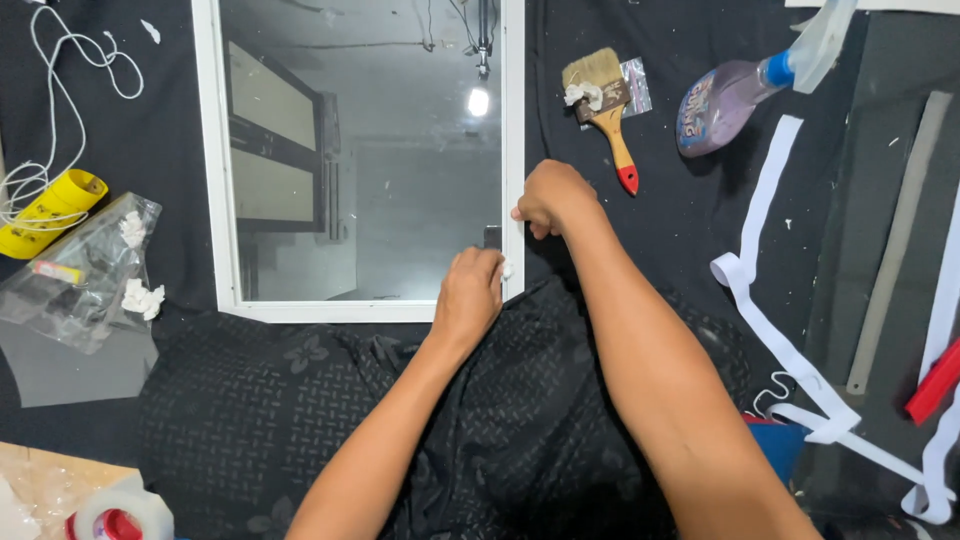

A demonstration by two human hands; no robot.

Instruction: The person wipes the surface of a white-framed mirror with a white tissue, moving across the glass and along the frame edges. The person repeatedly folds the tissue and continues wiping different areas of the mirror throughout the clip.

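Hands meet at the near right corner of a white-framed mirror (213, 150) lying flat on black cloth (660, 220). The left hand (468, 296) rests on the glass just inside that corner, fingers curled together over a small white wad (506, 268) that pokes out beside the frame; how firmly it is pinched I cannot tell. The right hand (553, 197) sits a little farther along the right rail of the frame, fingers bent into a loose fist with the tips touching the rail's outer edge. Both forearms come up from the near edge across dark patterned fabric (480, 420).

Right of the mirror, on the far side, lies a paintbrush (603, 100) with a wooden handle and red tip, a white scrap on its bristles. Farther right a spray bottle (735, 95) lies on its side. A long white strip (765, 200) runs from far to near along the right, looping near a blue object (780, 445). Left of the mirror are a clear plastic bag (80, 265) holding white scraps, a yellow roll (50, 210) and a coil of white cord (70, 60). A roll of tape (120, 510) sits at the near left corner.
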